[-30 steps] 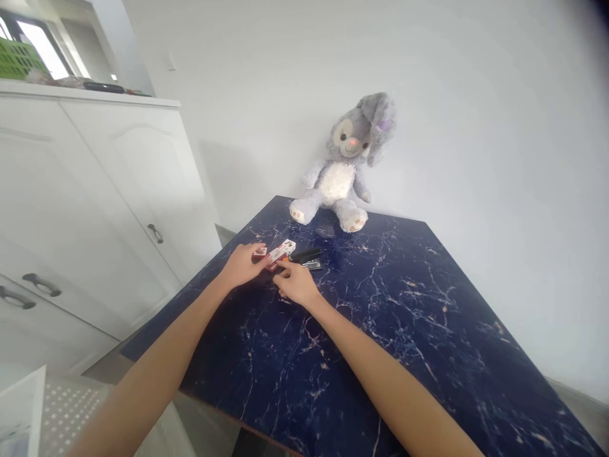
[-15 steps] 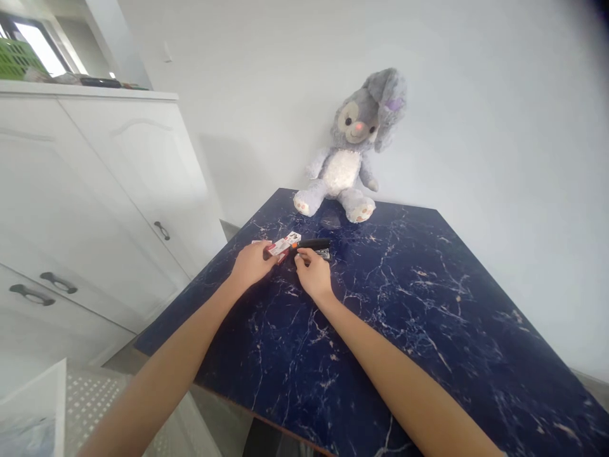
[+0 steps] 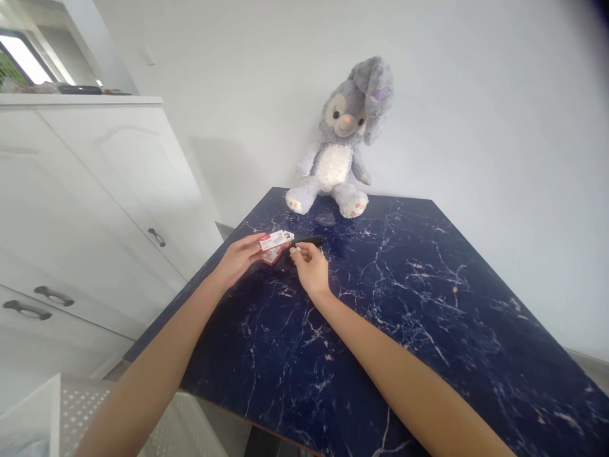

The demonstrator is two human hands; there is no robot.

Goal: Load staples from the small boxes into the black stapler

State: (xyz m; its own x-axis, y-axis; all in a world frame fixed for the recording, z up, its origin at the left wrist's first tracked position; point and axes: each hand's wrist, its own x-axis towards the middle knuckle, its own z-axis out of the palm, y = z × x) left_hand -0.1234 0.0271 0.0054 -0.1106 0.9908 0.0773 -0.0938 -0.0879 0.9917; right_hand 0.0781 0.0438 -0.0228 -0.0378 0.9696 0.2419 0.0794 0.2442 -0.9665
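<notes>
My left hand (image 3: 238, 257) is closed on the left end of a small red-and-white box (image 3: 273, 240), thumb below and fingers above. Under it lies a second red-and-white item (image 3: 272, 256), which looks like another small box or its flap. A black stapler (image 3: 308, 241) with an orange part lies just right of the boxes, partly covered by my fingers. My right hand (image 3: 311, 266) is in front of the stapler, thumb and forefinger pinched together. A tiny pale spot shows at those fingertips, too small to name.
A grey plush rabbit (image 3: 335, 162) sits against the wall at the back of the blue marbled table (image 3: 404, 304). A small dark, clear-looking object (image 3: 325, 219) lies by its feet. White cabinets (image 3: 109, 190) stand at left, and a white perforated piece (image 3: 80, 406) is at lower left.
My left hand has drawn slightly left and loosened its wrap, so more of the box's label shows. My right hand still pinches near the stapler. The view has shifted a little.
</notes>
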